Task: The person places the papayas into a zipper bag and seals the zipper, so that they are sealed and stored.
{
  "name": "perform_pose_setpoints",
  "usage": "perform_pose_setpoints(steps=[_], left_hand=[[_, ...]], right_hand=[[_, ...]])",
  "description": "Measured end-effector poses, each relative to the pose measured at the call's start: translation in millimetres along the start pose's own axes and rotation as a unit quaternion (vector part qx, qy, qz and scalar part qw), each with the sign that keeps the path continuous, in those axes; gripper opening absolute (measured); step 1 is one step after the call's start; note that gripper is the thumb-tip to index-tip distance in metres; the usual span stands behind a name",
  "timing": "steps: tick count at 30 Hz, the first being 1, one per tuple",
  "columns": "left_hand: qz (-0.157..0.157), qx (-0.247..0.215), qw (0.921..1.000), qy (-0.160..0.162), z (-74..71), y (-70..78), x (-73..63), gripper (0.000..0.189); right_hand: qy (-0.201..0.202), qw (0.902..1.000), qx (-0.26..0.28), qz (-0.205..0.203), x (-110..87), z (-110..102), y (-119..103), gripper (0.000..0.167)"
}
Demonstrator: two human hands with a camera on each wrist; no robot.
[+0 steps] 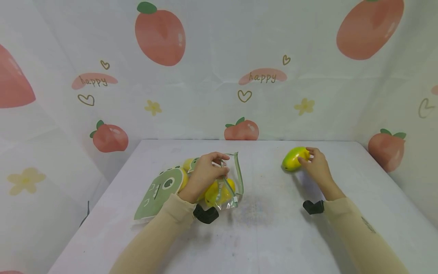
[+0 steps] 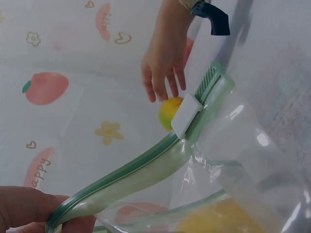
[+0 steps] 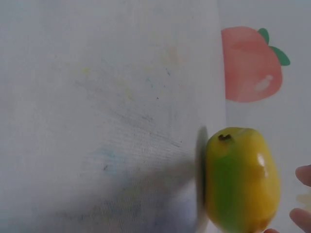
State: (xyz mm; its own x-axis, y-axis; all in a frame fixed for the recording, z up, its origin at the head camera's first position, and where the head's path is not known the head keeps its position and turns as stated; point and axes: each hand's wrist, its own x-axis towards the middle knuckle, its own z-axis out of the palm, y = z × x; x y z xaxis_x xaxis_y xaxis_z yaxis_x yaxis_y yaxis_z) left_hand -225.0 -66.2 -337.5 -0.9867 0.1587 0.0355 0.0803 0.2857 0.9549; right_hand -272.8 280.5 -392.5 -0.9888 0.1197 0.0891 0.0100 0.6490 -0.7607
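Note:
My left hand [image 1: 207, 173] pinches the green-edged rim of a clear zip bag [image 2: 131, 167], whose mouth gapes to the right. A white slider [image 2: 187, 116] sits near one end of its zip. Several yellow fruits [image 1: 213, 194] lie inside, partly covered by the hand and the bag's green cartoon-face print [image 1: 154, 201]. On the right, a green-and-yellow mango [image 1: 291, 160] lies on the table. My right hand [image 1: 319, 167] is at its right end, fingers extended and spread. In the right wrist view, fingertips [image 3: 303, 174] show a little apart from the mango [image 3: 240, 179].
The white table [image 1: 263, 236] carries faint stains and ends at a straight back edge. Behind it hangs a white cloth [image 1: 205, 102] printed with peaches, hearts and flowers. Each wrist wears a black camera mount [image 1: 206, 214] below the sleeve cuff.

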Motion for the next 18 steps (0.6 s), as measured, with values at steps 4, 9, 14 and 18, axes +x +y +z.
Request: perform_pose_setpoints(steps=[4, 9, 14, 18], left_hand=[[-0.002, 0.001, 1.0, 0.0, -0.3, -0.7, 0.2, 0.027], [0.0, 0.002, 1.0, 0.0, -0.7, -0.6, -0.8, 0.027], [0.004, 0.003, 1.0, -0.001, -0.8, -1.7, -0.9, 0.026], [0.006, -0.001, 1.0, -0.001, -0.6, -2.0, -0.6, 0.026]], right_hand=[[-0.002, 0.9999, -0.008, 0.012, 8.2, 4, 3, 0.064], [-0.015, 0.9993, -0.007, 0.033, 16.7, 8, 4, 0.068], [-0.027, 0.9987, -0.006, 0.044, 21.7, 13, 3, 0.071], [-0.032, 0.9989, -0.012, 0.033, 26.0, 16, 3, 0.073]])
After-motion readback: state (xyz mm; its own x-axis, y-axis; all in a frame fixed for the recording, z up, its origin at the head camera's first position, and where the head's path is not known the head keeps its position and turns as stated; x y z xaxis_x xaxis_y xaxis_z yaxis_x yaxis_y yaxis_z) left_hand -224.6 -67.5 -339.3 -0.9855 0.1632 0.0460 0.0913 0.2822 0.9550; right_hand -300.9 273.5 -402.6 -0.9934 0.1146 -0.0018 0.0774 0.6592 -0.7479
